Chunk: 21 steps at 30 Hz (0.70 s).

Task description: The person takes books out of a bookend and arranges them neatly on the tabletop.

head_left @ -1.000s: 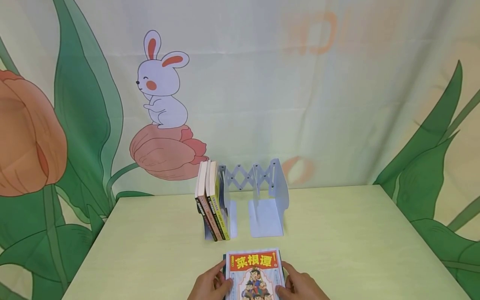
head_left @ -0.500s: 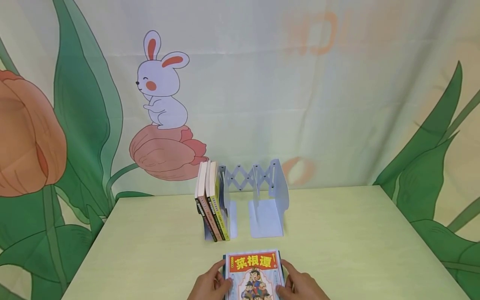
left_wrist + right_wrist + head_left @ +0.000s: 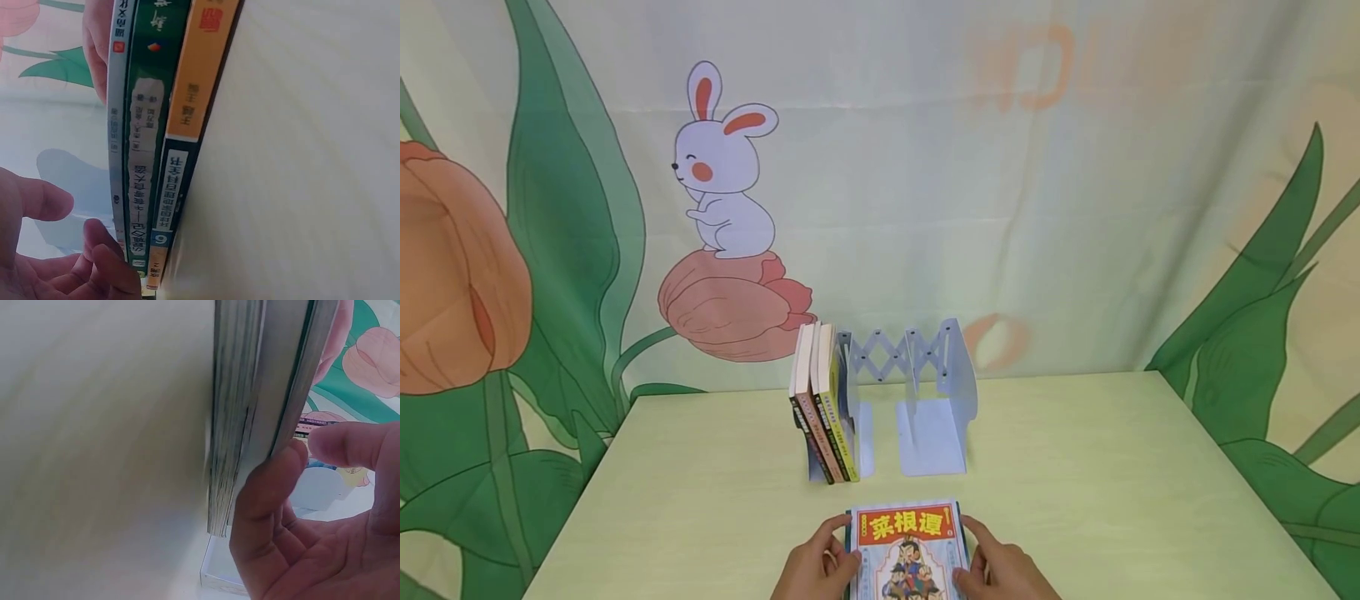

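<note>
A stack of several books lies flat at the table's near edge, with a blue-and-red comic-style book (image 3: 910, 550) on top. The left wrist view shows its spines: a pale one, a green spine (image 3: 145, 131) and an orange-and-navy spine (image 3: 181, 125). My left hand (image 3: 820, 562) is at the stack's left side, fingertips by the spines and thumb lifted apart from them. On the other side, my right hand (image 3: 1006, 571) touches the page edges (image 3: 250, 406) with a fingertip, its thumb close to the top cover's edge. The stack's near end is cut off in the head view.
Behind the stack stands a pale blue expandable bookend rack (image 3: 932, 437). Several books (image 3: 823, 408) lean upright in its left section. A printed curtain (image 3: 880, 183) with a rabbit and tulips hangs behind the light green table (image 3: 1075, 467).
My left hand has shifted slightly left, its thumb moving off the top cover. The right hand and the stack stay nearly still.
</note>
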Each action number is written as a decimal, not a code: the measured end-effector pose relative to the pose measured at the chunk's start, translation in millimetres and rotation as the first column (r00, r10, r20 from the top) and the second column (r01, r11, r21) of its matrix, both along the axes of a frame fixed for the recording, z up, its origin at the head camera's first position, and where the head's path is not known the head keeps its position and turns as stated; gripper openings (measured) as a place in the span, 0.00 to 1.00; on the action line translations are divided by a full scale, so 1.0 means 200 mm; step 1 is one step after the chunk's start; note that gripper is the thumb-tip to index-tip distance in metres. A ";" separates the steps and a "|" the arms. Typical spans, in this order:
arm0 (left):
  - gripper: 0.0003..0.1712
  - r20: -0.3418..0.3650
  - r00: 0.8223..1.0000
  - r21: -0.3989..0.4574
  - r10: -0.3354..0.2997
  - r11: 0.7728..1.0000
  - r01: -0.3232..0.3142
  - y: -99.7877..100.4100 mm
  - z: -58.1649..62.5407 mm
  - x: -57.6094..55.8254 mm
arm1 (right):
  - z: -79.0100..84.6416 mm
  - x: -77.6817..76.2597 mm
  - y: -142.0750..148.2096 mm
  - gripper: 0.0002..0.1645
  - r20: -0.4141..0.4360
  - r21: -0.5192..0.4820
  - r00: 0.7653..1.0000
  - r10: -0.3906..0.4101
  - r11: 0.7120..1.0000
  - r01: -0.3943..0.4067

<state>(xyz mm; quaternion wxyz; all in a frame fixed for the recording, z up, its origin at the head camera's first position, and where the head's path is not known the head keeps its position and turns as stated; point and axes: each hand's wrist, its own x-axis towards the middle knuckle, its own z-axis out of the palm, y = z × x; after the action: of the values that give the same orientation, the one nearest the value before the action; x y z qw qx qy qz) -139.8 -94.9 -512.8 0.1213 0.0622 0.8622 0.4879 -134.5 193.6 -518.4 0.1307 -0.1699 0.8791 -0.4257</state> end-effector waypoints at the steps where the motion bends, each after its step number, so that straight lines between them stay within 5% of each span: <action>1: 0.31 -0.009 1.000 -0.004 -0.003 1.000 0.003 0.00 0.00 0.00 | 0.00 0.00 0.00 0.40 -0.003 0.002 1.000 0.001 1.000 -0.001; 11: 0.30 -0.094 0.995 -0.016 0.031 0.999 -0.032 -0.03 0.09 0.00 | 0.05 0.00 -0.02 0.38 0.009 -0.002 1.000 0.018 1.000 -0.018; 21: 0.29 -0.190 0.978 -0.122 0.082 0.987 -0.106 -0.01 0.20 0.00 | 0.11 0.03 -0.06 0.37 0.040 0.004 0.999 -0.023 1.000 0.023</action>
<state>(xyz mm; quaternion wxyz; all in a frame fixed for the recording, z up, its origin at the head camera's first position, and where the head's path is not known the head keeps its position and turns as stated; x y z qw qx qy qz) -139.0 -97.5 -473.5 0.0216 0.0580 0.9018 0.4276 -129.2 181.8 -497.3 0.1435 -0.1511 0.8789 -0.4290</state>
